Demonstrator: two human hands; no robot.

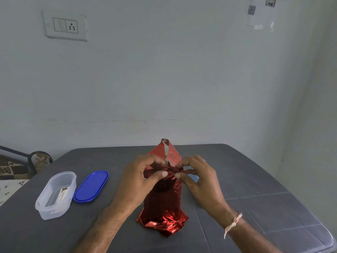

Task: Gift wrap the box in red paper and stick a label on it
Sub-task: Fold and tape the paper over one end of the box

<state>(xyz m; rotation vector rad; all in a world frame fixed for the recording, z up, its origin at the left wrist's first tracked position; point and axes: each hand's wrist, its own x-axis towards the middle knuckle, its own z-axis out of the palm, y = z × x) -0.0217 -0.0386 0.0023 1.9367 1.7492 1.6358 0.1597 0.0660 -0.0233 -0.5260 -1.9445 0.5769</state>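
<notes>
Red paper (164,201) wraps one box, pinched by left grip (144,177) and right grip (196,175).

Both hands meet mid-frame: left hand (141,177) and right hand (197,177) pinch crinkly red paper (162,207) around the box. Clear tub (55,195) and blue lid (91,186) sit lower left on the tabletop (255,198).

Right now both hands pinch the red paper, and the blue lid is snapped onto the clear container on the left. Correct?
One thing is wrong: the blue lid is not on the clear container. It lies flat on the table beside it, and the container stands open, as the head view shows. The rest holds: the left hand and right hand both pinch the red paper.
</notes>
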